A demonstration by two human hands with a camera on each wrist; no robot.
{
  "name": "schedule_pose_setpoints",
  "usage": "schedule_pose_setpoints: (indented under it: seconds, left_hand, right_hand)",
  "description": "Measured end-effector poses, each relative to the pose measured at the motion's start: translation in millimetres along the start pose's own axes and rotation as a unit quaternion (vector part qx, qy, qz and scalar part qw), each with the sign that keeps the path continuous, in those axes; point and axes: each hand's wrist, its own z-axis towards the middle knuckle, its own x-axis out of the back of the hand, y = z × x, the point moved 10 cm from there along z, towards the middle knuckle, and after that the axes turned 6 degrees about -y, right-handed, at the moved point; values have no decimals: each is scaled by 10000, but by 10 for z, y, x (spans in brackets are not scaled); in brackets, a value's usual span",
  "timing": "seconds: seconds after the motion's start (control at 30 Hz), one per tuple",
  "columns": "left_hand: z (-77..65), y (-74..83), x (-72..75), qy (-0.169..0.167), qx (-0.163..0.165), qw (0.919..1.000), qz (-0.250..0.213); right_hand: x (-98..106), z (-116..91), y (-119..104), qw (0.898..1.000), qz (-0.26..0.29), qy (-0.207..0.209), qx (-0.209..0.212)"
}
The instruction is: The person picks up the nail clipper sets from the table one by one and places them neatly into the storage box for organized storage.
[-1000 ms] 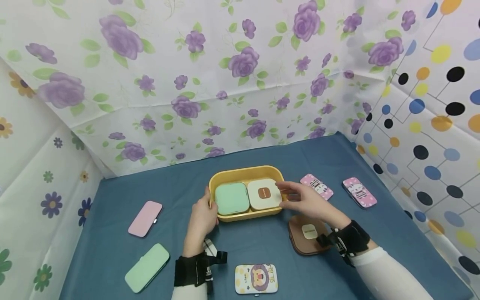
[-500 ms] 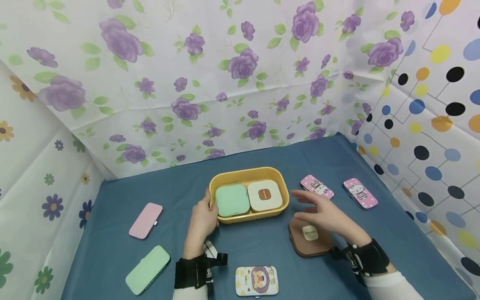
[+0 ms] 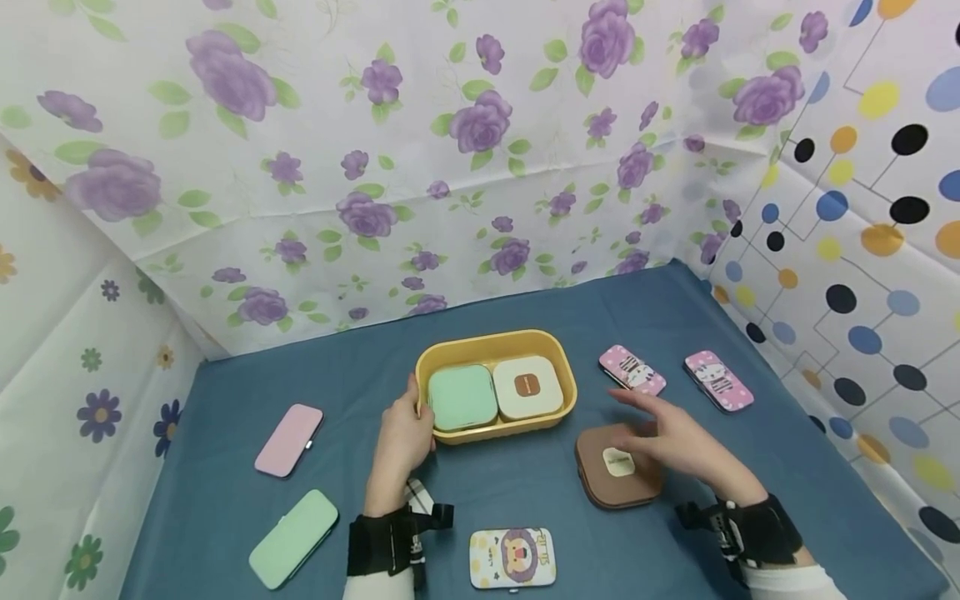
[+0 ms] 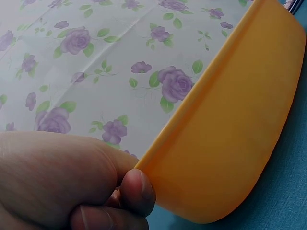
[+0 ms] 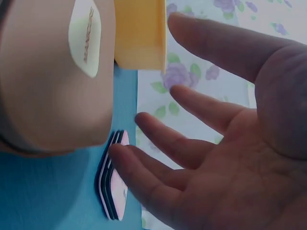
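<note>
In the head view, my left hand [image 3: 401,433] grips the left end of a yellow plastic tray [image 3: 480,348]. The left wrist view shows thumb and fingers [image 4: 138,189] pinching its rim. Inside the tray lie two rounded square cases side by side: a mint green case [image 3: 462,397] on the left and a cream case [image 3: 527,404] with a brown label. My right hand [image 3: 678,437] hovers over the right side of a brown case [image 3: 611,487] with a pale label. Its fingers spread out and hold nothing, as the right wrist view confirms beside the brown case [image 5: 53,105].
Two pink patterned cases [image 3: 632,369] [image 3: 717,381] lie right of the tray. A plain pink case [image 3: 289,440] and a light green case [image 3: 293,539] are at left. A lion-print case [image 3: 513,558] lies in front. Patterned cloth walls [image 3: 315,167] surround the blue tabletop [image 3: 360,354].
My right hand has left the tray's right end and moved right and toward me, over the brown case. My left hand keeps its grip on the tray, which stays in place.
</note>
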Motion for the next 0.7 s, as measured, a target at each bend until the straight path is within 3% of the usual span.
schedule_pose_setpoints:
  seconds: [0.33, 0.53, 0.7]
  left_hand:
    - [-11, 13, -4, -10, -1, 10000, 7]
    - [-7, -3, -17, -74, 36, 10000, -29]
    - [-1, -1, -8, -36, 2, 10000, -70]
  right_hand:
    - [-67, -114, 34, 9973, -563, -463, 81]
    - [-169, -151, 78, 9938, -710, -852, -65]
    - [-206, -140, 84, 9924, -777, -946, -101]
